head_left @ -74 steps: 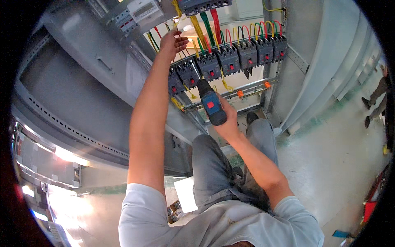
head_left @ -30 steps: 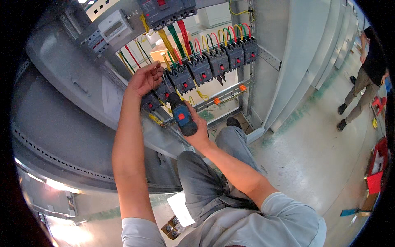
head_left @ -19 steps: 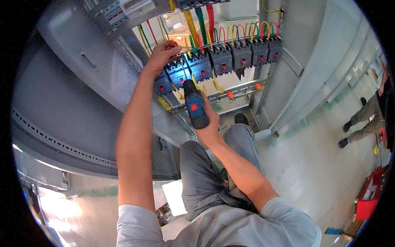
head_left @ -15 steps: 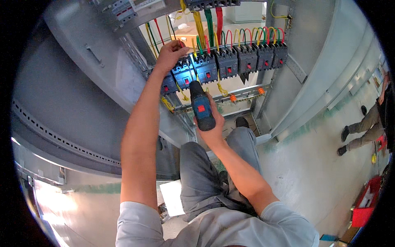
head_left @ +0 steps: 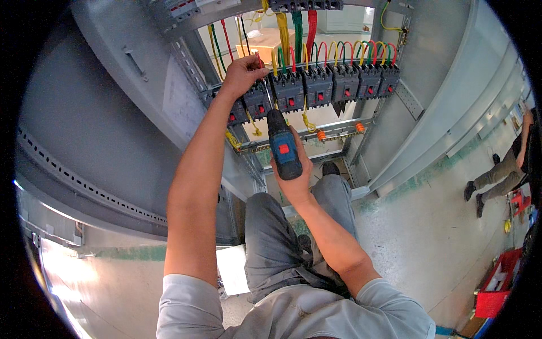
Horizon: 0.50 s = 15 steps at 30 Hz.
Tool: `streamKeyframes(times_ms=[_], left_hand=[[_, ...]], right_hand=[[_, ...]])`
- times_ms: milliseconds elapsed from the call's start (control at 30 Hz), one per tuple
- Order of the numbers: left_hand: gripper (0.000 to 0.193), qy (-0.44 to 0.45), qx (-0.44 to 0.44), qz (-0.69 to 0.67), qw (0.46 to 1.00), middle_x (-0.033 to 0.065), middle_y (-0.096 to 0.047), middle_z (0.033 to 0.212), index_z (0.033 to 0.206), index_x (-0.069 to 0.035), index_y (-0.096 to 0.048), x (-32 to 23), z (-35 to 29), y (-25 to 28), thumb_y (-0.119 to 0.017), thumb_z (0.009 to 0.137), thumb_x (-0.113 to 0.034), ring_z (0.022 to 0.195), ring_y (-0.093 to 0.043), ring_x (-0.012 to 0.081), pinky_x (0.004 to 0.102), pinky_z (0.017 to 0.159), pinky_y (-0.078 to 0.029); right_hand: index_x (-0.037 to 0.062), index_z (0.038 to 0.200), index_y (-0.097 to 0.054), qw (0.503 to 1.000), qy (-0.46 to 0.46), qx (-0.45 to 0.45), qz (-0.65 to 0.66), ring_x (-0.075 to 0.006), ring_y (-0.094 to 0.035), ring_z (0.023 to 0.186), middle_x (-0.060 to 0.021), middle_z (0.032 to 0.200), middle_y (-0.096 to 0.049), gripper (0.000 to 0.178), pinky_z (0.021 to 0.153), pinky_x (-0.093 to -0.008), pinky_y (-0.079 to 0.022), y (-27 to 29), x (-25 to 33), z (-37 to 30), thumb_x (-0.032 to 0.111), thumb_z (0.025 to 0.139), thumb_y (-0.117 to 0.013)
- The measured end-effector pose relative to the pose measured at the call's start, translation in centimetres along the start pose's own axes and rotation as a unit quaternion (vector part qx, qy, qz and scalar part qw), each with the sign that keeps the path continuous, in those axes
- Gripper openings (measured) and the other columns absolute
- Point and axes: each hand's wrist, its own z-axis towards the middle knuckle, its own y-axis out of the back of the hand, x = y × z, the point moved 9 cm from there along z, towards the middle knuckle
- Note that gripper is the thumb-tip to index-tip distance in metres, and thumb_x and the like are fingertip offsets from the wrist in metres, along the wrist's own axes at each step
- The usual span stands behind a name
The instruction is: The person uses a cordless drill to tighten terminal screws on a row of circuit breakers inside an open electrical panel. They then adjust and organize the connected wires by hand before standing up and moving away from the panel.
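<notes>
My right hand is wrapped round the grip of a dark blue and black cordless drill with a red patch. The drill's long thin bit reaches up to the top edge of a black circuit breaker near the left end of a row. Beside the bit's tip, my left hand pinches a short red wire at that breaker's upper terminals. The tip itself is too small to make out. Yellow, green and red wires loop from the tops of the neighbouring breakers.
A grey metal cabinet frame surrounds the breakers. Below them runs a rail with orange insulators. Behind stands a cardboard box. On the right are another person's legs and a red toolbox.
The bright light on the breaker from the drill has gone out. The view has shifted slightly; both hands stay at the same breaker, with the drill still held.
</notes>
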Motion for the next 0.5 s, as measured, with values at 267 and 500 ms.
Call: streamKeyframes(times_ms=[267, 500], left_hand=[[0.027, 0.022, 0.048, 0.003, 0.999, 0.0003, -0.073, 0.09, 0.106, -0.003, -0.073, 1.9, 1.2, -0.2, -0.081, 0.085, -0.018, 0.083, -0.064, 0.0097, 0.0294, 0.08, -0.051], [0.023, -0.003, 0.028, -0.035, 0.999, 0.0004, -0.071, 0.085, 0.1, -0.003, -0.072, 0.7, 0.1, -0.6, -0.082, 0.085, -0.017, 0.081, -0.062, 0.0095, 0.03, 0.077, -0.051]], right_hand=[[0.002, 0.151, -0.044, 1.0, 0.001, 0.0, 0.0, -0.0201, -0.07, 0.101, -0.0171, 0.114, -0.071, 0.075, 0.09, -0.0358, -0.054, 0.3, 0.5, 0.1, 0.001, 0.083, -0.075], [0.0011, 0.152, -0.043, 1.0, 0.001, 0.003, 0.005, -0.0197, -0.069, 0.103, -0.0179, 0.116, -0.07, 0.075, 0.092, -0.0355, -0.053, 0.4, 0.0, -0.4, 0.002, 0.084, -0.075]])
